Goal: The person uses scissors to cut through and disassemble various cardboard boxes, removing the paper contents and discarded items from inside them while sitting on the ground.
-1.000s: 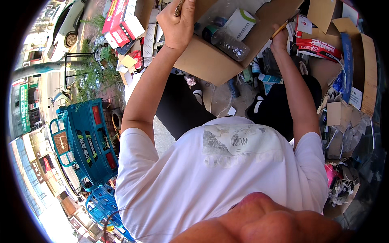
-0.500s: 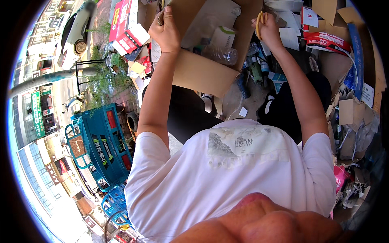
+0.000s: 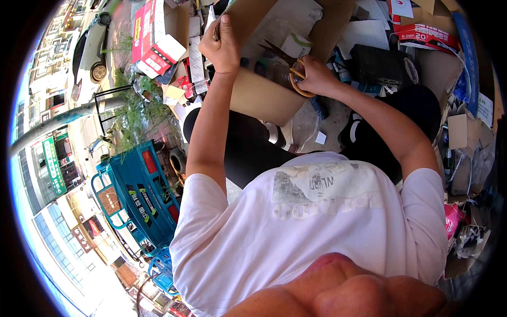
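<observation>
A pair of orange-handled scissors (image 3: 292, 82) is held by the right hand (image 3: 317, 78) over a large cardboard box (image 3: 264, 96), near its right edge. The fingers are curled around the handles, and the blades are slightly parted and pointed toward the far left. Whether anything inside is touched by them cannot be told.

The left hand (image 3: 222, 50) is raised at the box's left edge, its fingers closed on a small dark piece (image 3: 216, 31), mostly covered and not identifiable.

Room is left between the blades and the left wall. Past the near right corner, a strip of floor (image 3: 331, 119) is seen, with a white scrap (image 3: 320, 138) lying on it. The box is flanked on the left by a red-and-white carton (image 3: 150, 43), and on the right by white sheets (image 3: 367, 34) and a black block-shaped item (image 3: 376, 66).

Inside, a white-and-green carton (image 3: 296, 46) is partly hidden, and the contents near the front wall are lost in shadow. The far edge is cut off by the top of the view.
</observation>
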Demonstrator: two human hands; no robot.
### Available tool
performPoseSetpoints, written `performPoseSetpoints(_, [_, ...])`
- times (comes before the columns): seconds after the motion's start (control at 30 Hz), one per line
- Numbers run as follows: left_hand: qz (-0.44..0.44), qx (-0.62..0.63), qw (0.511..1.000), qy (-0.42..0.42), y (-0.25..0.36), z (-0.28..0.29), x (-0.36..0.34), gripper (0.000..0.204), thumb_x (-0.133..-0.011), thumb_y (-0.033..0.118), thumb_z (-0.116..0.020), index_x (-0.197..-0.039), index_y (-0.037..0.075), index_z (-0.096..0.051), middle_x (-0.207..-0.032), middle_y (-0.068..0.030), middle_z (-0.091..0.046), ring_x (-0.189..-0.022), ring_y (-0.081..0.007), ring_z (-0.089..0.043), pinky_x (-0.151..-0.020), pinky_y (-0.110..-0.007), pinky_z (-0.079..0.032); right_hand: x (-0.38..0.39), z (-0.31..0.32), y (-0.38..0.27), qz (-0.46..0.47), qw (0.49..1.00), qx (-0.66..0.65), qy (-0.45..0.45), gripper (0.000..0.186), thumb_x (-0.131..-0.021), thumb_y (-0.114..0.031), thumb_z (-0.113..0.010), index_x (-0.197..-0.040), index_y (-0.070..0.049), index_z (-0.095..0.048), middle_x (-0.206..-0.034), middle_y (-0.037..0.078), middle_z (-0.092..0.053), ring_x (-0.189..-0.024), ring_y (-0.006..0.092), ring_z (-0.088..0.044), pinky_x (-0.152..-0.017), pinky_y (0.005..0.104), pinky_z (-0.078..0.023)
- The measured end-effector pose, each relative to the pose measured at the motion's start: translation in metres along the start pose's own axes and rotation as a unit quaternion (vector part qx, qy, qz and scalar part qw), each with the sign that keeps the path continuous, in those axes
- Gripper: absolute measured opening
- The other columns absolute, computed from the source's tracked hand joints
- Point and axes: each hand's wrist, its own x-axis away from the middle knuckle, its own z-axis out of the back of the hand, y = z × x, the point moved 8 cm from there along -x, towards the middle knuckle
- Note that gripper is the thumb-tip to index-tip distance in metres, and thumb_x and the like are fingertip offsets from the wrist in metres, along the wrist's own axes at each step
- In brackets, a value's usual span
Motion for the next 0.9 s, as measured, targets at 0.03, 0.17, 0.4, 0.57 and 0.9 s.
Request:
performPoseSetpoints(0.03, [0.006,0.001,1.000,-0.001,-0.005,0.002,-0.001,0.037,-0.096,0.031,-0.066,-0.082,-0.004,-0.066,-0.058,-0.0108,-0.053,-0.054,-0.0157,-0.042,-0.052,-0.033,-0.039,0.000,0.007,-0.004,-0.019,1.000,-0.006,-0.014,0.048,-0.069,-0.025,-0.078,-0.101,0.005,-0.057,-0.096,0.021,-0.067,-0.090,0.0355,-0.068,-0.077,0.0399,-0.053])
performPoseSetpoints(0.17, [0.005,-0.023,1.000,0.001,-0.027,0.022,-0.003,0.035,-0.095,0.029,-0.068,-0.085,-0.004,-0.068,-0.059,-0.0107,-0.056,-0.054,-0.0159,-0.047,-0.052,-0.033,-0.040,-0.002,0.084,-0.010,-0.024,1.000,-0.004,0.019,0.059,-0.077,-0.027,-0.082,-0.117,0.002,-0.050,-0.107,0.017,-0.063,-0.100,0.0235,-0.066,-0.085,0.0332,-0.050])
performPoseSetpoints(0.4, [-0.041,-0.037,0.998,-0.001,-0.017,0.030,-0.017,0.030,-0.097,0.022,-0.067,-0.094,-0.007,-0.072,-0.068,-0.0001,-0.062,-0.064,-0.0055,-0.049,-0.057,-0.023,-0.042,0.020,0.205,0.058,-0.050,0.980,-0.047,0.187,0.064,-0.082,-0.045,-0.078,-0.124,-0.002,-0.055,-0.104,0.011,-0.064,-0.097,0.0203,-0.065,-0.086,0.0323,-0.049])
performPoseSetpoints(0.57, [-0.047,-0.034,0.997,0.042,-0.027,0.039,-0.020,0.031,-0.097,0.023,-0.067,-0.092,-0.008,-0.071,-0.067,-0.0006,-0.063,-0.063,-0.0062,-0.049,-0.056,-0.023,-0.042,0.021,0.232,0.102,-0.089,0.973,0.059,0.205,0.067,-0.081,-0.050,-0.076,-0.121,-0.001,-0.055,-0.103,0.013,-0.067,-0.093,0.0221,-0.068,-0.080,0.0337,-0.052])
performPoseSetpoints(0.9, [-0.008,-0.047,0.999,0.008,-0.037,0.043,-0.018,0.038,-0.098,0.027,-0.065,-0.078,-0.005,-0.065,-0.060,0.0015,-0.053,-0.058,-0.0068,-0.039,-0.051,-0.026,-0.033,0.010,0.193,0.092,-0.046,0.966,-0.089,0.240,0.067,-0.089,-0.054,-0.068,-0.126,0.000,-0.057,-0.104,0.016,-0.070,-0.098,0.0269,-0.070,-0.086,0.0354,-0.053])
